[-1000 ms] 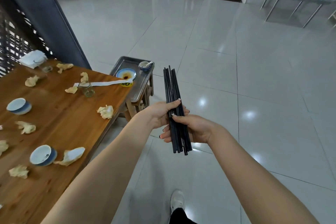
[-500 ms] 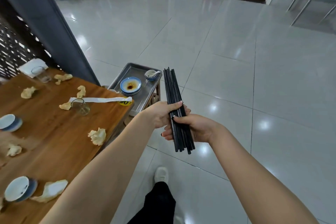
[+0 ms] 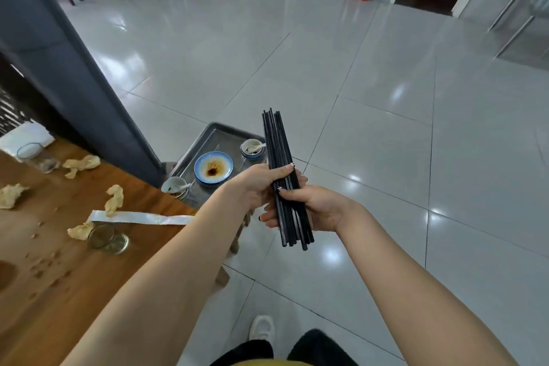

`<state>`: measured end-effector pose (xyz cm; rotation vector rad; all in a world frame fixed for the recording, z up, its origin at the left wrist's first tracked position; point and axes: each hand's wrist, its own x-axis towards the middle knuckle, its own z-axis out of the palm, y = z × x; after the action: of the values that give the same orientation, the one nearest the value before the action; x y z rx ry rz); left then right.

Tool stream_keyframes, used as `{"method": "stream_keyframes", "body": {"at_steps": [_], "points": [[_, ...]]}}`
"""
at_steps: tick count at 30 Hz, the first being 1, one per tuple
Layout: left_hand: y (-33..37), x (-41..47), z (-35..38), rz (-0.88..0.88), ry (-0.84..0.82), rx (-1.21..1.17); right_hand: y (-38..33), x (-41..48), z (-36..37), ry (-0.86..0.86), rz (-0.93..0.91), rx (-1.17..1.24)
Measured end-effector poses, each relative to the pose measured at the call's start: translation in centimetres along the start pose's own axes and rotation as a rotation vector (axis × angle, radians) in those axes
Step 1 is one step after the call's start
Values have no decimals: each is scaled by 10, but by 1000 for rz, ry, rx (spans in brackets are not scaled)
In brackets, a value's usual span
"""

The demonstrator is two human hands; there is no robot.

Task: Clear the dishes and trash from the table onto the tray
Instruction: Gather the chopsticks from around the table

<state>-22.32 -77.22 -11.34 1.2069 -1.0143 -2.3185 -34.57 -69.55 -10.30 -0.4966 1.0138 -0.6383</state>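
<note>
Both hands hold a bundle of several black chopsticks [image 3: 279, 145] upright over the floor. My left hand [image 3: 257, 187] grips the bundle from the left, and my right hand [image 3: 309, 208] grips it from the right, a little lower. Just beyond them a metal tray [image 3: 208, 135] rests on a wooden stool off the table's end. On the tray are a blue-rimmed plate [image 3: 213, 169] with brown sauce and two small bowls with spoons [image 3: 252, 148] [image 3: 176, 186].
The wooden table [image 3: 59, 276] at left carries crumpled napkins [image 3: 114, 199], a glass [image 3: 108, 239], another glass [image 3: 35, 156], a white paper strip [image 3: 142, 218] and crumbs. A grey pillar [image 3: 74, 68] stands behind it. Tiled floor [image 3: 386, 128] stretches to the right.
I have walked toward the tray, which now looks closer. The blue bowls on the table have slipped out of view. Both hands keep the same grip on the chopsticks.
</note>
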Motion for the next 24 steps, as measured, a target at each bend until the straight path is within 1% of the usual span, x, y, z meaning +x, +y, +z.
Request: {"method": "stream_keyframes", "body": {"at_steps": [4, 11, 14, 18, 21, 24], "points": [[18, 27, -13, -1, 24, -69, -25, 27, -13, -24, 16, -15], [49, 80, -25, 25, 122, -133, -73, 77, -55, -101, 75, -90], [66, 100, -24, 49, 185, -179, -100, 100, -77, -153, 96, -123], [92, 134, -21, 85, 266, -274, -148, 128, -107, -250, 141, -244], [103, 159, -19, 128, 348, -325, -177, 148, -127, -304, 190, -286], [108, 171, -19, 165, 405, -402, -191, 165, -139, -354, 228, -303]]}}
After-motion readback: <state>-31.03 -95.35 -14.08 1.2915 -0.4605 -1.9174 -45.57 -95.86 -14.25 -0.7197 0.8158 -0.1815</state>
